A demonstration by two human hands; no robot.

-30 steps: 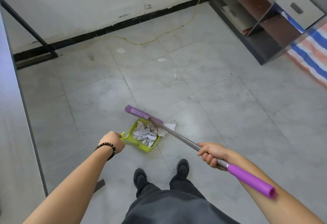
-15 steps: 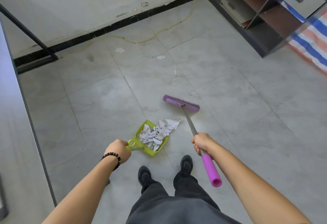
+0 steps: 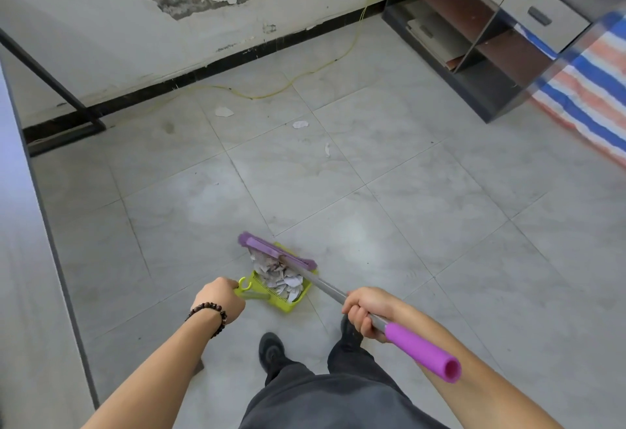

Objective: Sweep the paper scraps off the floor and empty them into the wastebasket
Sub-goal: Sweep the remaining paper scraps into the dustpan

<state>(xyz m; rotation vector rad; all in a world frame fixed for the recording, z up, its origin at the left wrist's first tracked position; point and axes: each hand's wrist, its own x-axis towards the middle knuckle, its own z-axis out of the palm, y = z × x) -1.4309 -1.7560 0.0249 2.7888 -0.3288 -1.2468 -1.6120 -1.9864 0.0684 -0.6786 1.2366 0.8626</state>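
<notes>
A lime-green dustpan lies on the tiled floor just in front of my feet, holding a heap of white paper scraps. My left hand grips the dustpan's handle. My right hand is closed around the metal shaft of a broom with a purple grip. The purple broom head rests across the dustpan's open far edge, over the scraps. Three loose scraps lie farther off on the floor: one, another and a thin one. No wastebasket is in view.
A dark shelf unit with drawers stands at the back right beside a striped tarp. A yellow cable runs along the wall's black baseboard. A grey table edge and its black leg frame border the left.
The broom head has swept back from the open floor to the dustpan's mouth, pushing the scraps that lay at its lip inside. The left hand kept hold of the dustpan.
</notes>
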